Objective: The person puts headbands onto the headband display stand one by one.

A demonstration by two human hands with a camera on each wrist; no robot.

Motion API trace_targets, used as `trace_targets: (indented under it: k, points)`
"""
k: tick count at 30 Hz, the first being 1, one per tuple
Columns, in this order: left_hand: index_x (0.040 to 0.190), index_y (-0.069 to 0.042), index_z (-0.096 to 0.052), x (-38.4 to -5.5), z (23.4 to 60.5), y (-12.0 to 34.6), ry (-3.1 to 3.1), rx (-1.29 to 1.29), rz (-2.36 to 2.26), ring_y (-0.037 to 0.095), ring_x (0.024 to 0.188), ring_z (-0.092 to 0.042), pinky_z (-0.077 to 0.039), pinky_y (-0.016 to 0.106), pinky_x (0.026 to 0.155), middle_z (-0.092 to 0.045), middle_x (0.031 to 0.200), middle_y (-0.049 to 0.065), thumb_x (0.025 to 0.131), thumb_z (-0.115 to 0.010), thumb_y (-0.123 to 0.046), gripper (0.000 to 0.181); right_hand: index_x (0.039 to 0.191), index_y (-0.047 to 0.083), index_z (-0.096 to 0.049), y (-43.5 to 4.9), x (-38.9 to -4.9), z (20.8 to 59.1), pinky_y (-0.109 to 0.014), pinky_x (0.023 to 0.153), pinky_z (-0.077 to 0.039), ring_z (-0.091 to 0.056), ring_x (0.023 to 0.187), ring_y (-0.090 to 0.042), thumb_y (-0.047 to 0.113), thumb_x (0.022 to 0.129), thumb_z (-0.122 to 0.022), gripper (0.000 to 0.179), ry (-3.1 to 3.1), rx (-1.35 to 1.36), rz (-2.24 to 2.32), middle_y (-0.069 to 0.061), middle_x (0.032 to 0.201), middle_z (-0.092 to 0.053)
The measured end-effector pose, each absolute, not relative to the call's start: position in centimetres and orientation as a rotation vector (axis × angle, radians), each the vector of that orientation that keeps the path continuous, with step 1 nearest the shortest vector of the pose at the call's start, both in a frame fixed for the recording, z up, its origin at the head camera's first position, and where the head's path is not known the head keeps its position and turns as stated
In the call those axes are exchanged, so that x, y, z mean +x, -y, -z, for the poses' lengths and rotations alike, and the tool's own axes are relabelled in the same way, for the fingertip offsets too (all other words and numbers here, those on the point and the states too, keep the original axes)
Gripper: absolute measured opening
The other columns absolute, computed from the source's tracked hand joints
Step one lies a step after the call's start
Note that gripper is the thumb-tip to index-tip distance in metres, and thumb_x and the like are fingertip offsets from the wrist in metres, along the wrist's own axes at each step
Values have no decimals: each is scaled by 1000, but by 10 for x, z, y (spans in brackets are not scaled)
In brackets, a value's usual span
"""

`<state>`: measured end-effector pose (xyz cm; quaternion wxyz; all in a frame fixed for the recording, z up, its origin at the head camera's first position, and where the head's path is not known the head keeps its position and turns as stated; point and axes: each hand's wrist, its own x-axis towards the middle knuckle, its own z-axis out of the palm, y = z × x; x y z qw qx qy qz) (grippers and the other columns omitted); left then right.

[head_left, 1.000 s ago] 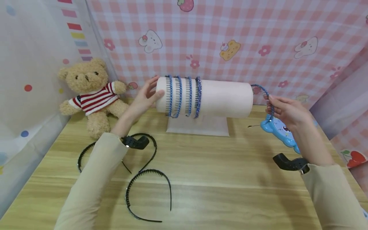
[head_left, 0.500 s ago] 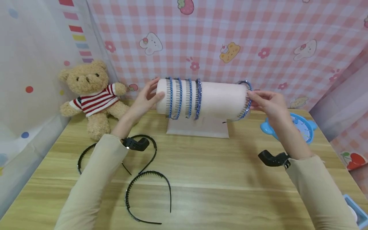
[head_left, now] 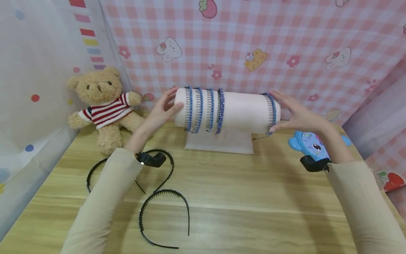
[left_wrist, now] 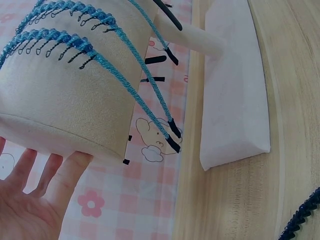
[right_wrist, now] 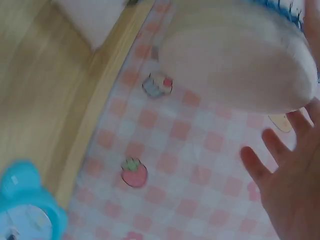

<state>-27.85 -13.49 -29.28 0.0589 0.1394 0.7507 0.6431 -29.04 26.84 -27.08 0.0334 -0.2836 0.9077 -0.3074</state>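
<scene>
Tabletop; above it, pale smooth display roll, horiz., on wht base. L hand spread, touching roll's L end; R hand wide, thumb & fingertips at blue headband on roll nr R end: braided, comb teeth, dark tip below.

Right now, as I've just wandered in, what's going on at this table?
A person has both hands on a pale padded roll set on a stand. The left grip rests against one end, while the right grip spans a blue headband around the other end. Four other headbands are already on the roll, toward its left end. Dark headbands lie loose on the table.
</scene>
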Motion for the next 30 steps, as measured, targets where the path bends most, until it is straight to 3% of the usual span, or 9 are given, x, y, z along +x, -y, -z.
trace_targets:
  k: [5,9,16,25,30]
  points:
    - [145,-24,-19,-285,300,135,-2269,436,-1955,29,134,-32,-46,50,95,-19,152,5,94,-50,-22,60,144,7,-21,-255,-300,265,-57,104,-31,-36,126,-36,26,56,-88,111,-2841,-1006,739,-19,142,-35]
    - [144,-29,-20,-294,309,139,-2273,440,-1967,28,133,-33,-46,50,94,-19,152,2,93,-52,-27,61,141,7,-25,-236,-300,255,-52,100,-38,-42,120,-33,44,54,-86,113,-2937,-915,520,-18,136,-41]
    - [145,-24,-19,-282,297,136,-2273,427,-1955,30,134,-31,-46,50,94,-18,153,5,94,-49,-20,59,139,5,-28,-206,-302,252,-49,100,-39,-45,118,-32,59,55,-79,112,-2993,-887,348,-17,133,-45]
    - [146,-22,-18,-277,292,135,-2284,419,-1940,30,134,-31,-46,50,95,-17,153,6,95,-47,-19,59,137,1,-30,-175,-303,246,-49,102,-38,-46,118,-32,58,56,-79,110,-2979,-958,269,-17,131,-47]
    - [146,-22,-18,-278,293,135,-2288,419,-1937,30,134,-32,-47,49,94,-18,153,6,95,-48,-19,59,137,0,-29,-164,-304,243,-51,107,-32,-41,123,-35,62,56,-77,113,-2957,-938,189,-18,134,-44]
